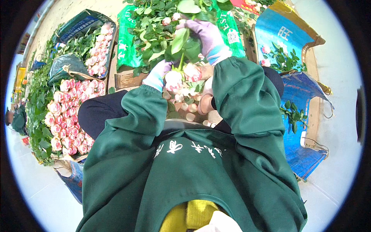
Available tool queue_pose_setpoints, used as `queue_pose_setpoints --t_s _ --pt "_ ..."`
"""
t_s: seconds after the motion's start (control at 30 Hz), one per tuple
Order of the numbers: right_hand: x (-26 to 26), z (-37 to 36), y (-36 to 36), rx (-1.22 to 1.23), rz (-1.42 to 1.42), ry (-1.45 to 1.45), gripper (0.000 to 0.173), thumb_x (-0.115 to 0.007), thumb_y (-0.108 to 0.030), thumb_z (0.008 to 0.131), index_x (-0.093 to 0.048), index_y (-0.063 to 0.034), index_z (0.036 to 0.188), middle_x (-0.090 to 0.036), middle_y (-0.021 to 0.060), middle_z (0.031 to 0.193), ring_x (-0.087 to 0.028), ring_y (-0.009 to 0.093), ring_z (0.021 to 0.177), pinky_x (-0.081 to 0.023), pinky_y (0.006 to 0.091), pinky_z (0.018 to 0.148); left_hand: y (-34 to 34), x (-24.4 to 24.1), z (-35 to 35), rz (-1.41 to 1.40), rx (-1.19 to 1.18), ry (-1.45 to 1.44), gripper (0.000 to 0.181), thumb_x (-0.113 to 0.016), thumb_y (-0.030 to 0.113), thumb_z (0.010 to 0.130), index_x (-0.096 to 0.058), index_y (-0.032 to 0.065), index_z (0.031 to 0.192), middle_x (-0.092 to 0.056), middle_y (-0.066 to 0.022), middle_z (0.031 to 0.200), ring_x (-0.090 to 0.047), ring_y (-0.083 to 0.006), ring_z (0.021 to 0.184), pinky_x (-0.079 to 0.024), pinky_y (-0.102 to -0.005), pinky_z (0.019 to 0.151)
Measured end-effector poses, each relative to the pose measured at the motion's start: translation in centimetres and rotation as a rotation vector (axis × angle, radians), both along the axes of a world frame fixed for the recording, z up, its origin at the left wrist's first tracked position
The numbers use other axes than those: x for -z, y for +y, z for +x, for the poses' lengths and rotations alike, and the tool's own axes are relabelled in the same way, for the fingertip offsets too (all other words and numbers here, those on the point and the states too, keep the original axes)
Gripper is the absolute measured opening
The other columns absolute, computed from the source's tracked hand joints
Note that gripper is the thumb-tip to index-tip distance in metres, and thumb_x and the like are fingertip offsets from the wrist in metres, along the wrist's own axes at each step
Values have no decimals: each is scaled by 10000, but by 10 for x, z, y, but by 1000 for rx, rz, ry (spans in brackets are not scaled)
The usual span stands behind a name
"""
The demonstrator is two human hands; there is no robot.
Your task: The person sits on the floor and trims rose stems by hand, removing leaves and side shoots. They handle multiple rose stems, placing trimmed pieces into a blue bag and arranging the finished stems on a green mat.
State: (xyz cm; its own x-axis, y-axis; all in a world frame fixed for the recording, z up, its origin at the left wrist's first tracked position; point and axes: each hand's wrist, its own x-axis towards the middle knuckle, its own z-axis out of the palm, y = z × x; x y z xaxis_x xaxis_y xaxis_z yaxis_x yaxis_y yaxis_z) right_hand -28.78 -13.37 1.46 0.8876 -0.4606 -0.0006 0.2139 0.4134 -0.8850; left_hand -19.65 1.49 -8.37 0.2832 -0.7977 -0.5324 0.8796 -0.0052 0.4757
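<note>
My right hand (209, 36), in a lilac and white glove, is closed around the leafy stem of a rose (182, 61). The stem runs down to a pale pink-and-white rose head (174, 80) that hangs bloom downward. Just left of that stem is my left hand (158, 74), gloved likewise; leaves cover its fingertips, so its grip is hidden. A second pink-edged rose head (193, 72) shows right beside the first. Beyond both hands lies a heap of leafy roses (153, 32) on green printed wrapping (125, 52).
Bundled pink roses (71, 116) stand at left, near another wrapped rose bunch (100, 49). Blue sheets (301, 98) with a few leafy stems (294, 116) are at right. Loose petals (185, 106) lie between my knees, by a wooden bar (130, 79). A person (18, 119) appears far left.
</note>
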Motion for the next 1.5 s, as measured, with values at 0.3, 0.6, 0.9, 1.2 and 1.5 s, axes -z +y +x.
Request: queue_pose_setpoints --t_s 0.3,0.6,0.9,1.2,1.5 --pt "-68 -23 -7 16 -243 -195 240 -533 -140 867 -570 39 1023 -653 114 925 -629 165 799 -533 290 717 10 -1 -20 50 -4 145 277 -390 230 916 -552 39 1035 -625 -118 885 -615 -276 735 -539 -412 655" --pt "-2 4 -62 300 -263 128 194 -623 -159 803 -597 5 903 -608 67 731 -583 146 626 -477 279 543 19 -97 -27 10 65 -74 274 -442 165 920 -530 -37 1083 -633 -130 915 -628 -198 703 -535 -288 652" --pt "45 22 -77 79 236 63 219 -369 -192 934 -532 -51 973 -623 81 863 -614 173 661 -412 186 389 5 -83 23 114 220 15 310 -439 280 922 -584 9 960 -646 -108 807 -629 -218 743 -514 -308 698" --pt "14 23 -58 112 455 226 225 -435 -190 916 -565 -28 1005 -642 113 925 -632 178 680 -522 197 463 40 -64 22 -280 203 -62 334 -435 194 908 -478 -21 1160 -609 -167 1009 -619 -259 884 -503 -358 806" --pt "9 11 -74 -20 -460 155 243 -560 -197 861 -621 -23 1018 -637 32 830 -590 126 669 -476 267 543 53 -119 -18 -198 113 68 349 -434 266 920 -498 15 1154 -623 -123 954 -613 -230 779 -540 -342 651"
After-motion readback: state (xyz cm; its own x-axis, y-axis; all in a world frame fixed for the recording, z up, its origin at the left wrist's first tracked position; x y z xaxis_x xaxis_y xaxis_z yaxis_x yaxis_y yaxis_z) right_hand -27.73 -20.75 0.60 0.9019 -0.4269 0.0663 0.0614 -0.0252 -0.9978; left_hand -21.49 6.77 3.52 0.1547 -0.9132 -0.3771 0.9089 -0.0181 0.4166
